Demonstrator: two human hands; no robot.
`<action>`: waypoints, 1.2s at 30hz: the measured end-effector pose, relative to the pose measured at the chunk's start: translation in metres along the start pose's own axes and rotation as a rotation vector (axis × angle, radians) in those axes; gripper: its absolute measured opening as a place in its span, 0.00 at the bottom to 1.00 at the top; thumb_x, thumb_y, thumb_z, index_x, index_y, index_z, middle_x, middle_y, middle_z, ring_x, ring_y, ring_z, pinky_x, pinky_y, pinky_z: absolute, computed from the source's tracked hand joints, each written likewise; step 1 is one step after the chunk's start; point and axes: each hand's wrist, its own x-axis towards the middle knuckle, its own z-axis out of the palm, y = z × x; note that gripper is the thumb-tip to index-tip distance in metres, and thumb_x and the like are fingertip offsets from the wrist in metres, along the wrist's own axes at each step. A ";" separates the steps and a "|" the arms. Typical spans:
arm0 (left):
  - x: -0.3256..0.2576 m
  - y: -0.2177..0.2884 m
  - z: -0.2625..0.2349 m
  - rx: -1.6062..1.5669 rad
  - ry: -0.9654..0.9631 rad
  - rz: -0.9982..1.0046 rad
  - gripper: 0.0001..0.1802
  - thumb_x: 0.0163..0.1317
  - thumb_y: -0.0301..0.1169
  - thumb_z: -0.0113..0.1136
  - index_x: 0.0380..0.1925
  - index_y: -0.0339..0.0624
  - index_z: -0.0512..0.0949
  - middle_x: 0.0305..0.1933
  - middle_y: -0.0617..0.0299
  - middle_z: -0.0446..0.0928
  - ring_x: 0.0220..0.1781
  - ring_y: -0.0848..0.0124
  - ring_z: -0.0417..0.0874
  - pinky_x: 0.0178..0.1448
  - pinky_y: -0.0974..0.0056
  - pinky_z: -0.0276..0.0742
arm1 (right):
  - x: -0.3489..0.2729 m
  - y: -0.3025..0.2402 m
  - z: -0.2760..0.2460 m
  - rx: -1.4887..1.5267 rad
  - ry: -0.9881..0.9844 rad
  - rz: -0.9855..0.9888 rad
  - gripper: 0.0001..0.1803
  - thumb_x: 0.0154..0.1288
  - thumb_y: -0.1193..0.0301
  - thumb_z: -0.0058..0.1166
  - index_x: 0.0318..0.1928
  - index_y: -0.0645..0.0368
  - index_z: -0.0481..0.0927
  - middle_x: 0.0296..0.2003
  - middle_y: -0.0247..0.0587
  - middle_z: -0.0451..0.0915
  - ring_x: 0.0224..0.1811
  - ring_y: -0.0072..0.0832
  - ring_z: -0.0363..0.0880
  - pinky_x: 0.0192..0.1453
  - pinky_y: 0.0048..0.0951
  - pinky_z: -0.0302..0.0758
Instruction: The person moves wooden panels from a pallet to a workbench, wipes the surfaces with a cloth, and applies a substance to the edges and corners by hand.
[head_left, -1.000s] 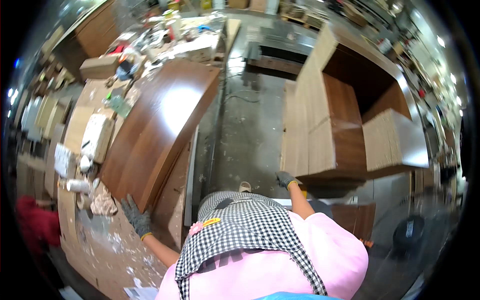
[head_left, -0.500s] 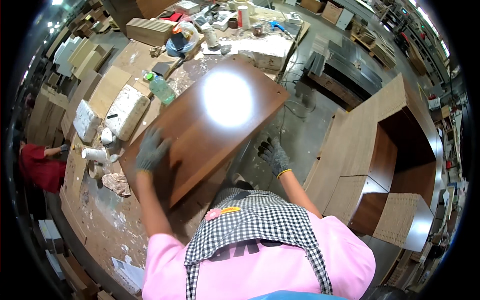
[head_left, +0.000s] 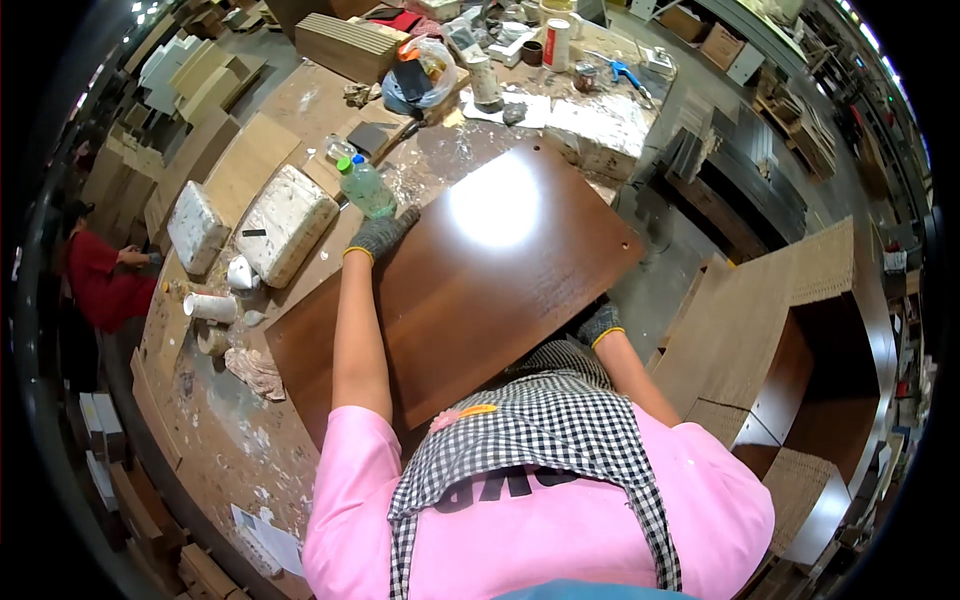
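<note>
A glossy brown wooden panel [head_left: 470,300] lies at a slant over the workbench, its near right part reaching past the bench edge. Two small holes show near its right end, and a lamp glares on its top. My left hand [head_left: 383,236], in a grey glove, holds its far long edge, close to a green-capped plastic bottle [head_left: 370,190]. At the near edge, on the right, my gloved right hand [head_left: 600,325] grips the panel, with its fingers partly hidden beneath.
Paint-stained foam blocks [head_left: 287,225], a white cup [head_left: 210,307] and a crumpled rag [head_left: 255,373] lie left on the workbench [head_left: 235,430]. Cans and a blue-handled tool [head_left: 627,75] sit at the back. A brown cabinet [head_left: 770,330] stands right. Far left is a person in red [head_left: 105,270].
My left hand has moved up to the panel's far edge, and my right hand has come in to its near edge. The panel's right end sits farther right and lower in view.
</note>
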 end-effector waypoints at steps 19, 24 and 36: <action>0.010 -0.007 -0.030 -0.067 -0.232 -0.335 0.44 0.68 0.62 0.45 0.72 0.41 0.59 0.76 0.43 0.56 0.76 0.48 0.57 0.78 0.54 0.54 | 0.044 -0.025 -0.133 0.066 -0.579 0.708 0.24 0.74 0.60 0.35 0.64 0.57 0.69 0.64 0.42 0.70 0.62 0.37 0.67 0.66 0.38 0.63; 0.020 -0.008 -0.037 -0.068 -0.243 -0.357 0.42 0.68 0.62 0.45 0.71 0.41 0.61 0.75 0.43 0.58 0.75 0.48 0.59 0.77 0.54 0.55 | 0.059 -0.019 -0.136 0.022 -0.580 0.700 0.23 0.73 0.63 0.38 0.62 0.59 0.72 0.61 0.44 0.73 0.58 0.38 0.70 0.63 0.38 0.66; 0.032 -0.012 -0.039 -0.081 -0.248 -0.392 0.40 0.69 0.61 0.44 0.68 0.42 0.65 0.73 0.43 0.62 0.73 0.48 0.64 0.75 0.53 0.59 | 0.071 -0.011 -0.127 -0.045 -0.550 0.673 0.19 0.69 0.68 0.47 0.56 0.63 0.79 0.53 0.51 0.81 0.50 0.40 0.78 0.55 0.37 0.74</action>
